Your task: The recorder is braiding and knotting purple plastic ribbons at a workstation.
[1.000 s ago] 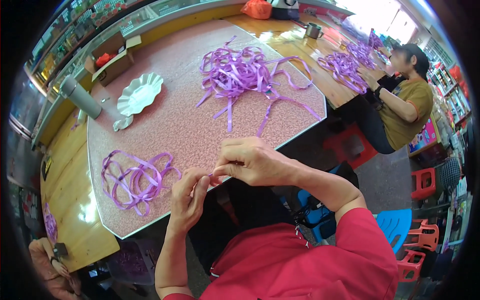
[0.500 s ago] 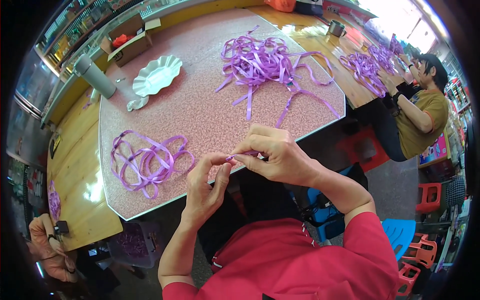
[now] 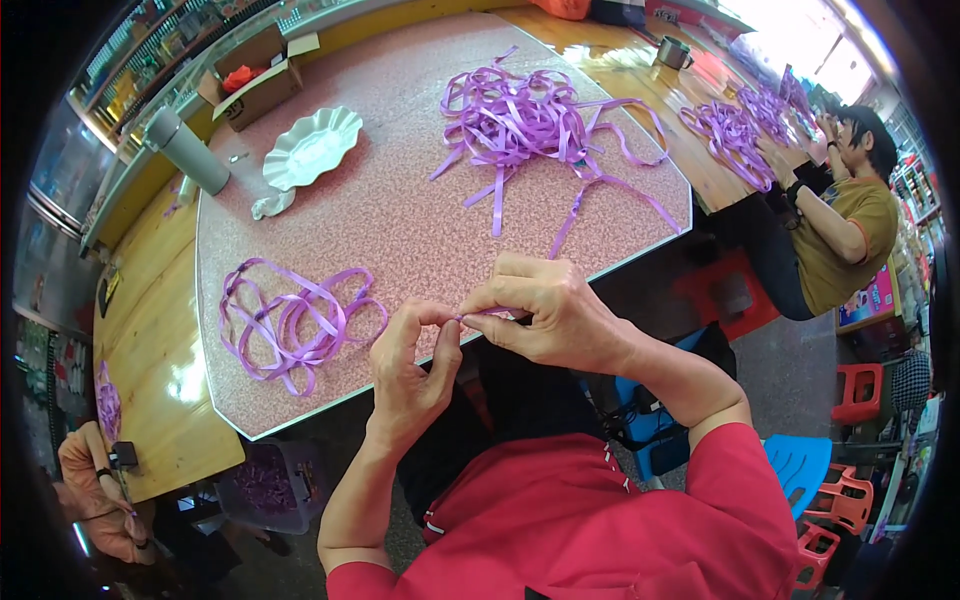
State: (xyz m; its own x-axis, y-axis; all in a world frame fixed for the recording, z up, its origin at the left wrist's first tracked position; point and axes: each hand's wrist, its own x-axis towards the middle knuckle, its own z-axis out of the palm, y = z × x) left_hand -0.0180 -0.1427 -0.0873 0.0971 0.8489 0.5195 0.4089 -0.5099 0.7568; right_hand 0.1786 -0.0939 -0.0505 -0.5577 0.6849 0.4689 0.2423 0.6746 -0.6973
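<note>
My left hand (image 3: 412,362) and my right hand (image 3: 545,312) meet at the near edge of a pink speckled table (image 3: 400,225), fingertips pinched together on a small piece of purple ribbon (image 3: 478,317). Most of that piece is hidden by my fingers. A looped purple ribbon bundle (image 3: 296,320) lies on the table just left of my left hand. A large loose pile of purple ribbon strips (image 3: 530,125) lies farther back, beyond my right hand.
A white scalloped dish (image 3: 311,146), a grey cylinder flask (image 3: 187,151) and an open cardboard box (image 3: 257,76) stand at the back left. A person in a mustard shirt (image 3: 845,235) handles ribbons at the right wooden table. Another person's hand (image 3: 95,470) shows at lower left. Red stools (image 3: 857,392) stand right.
The view has shifted slightly, and my hands stay pinched together on the ribbon piece near the table edge. The ribbon piles have not moved.
</note>
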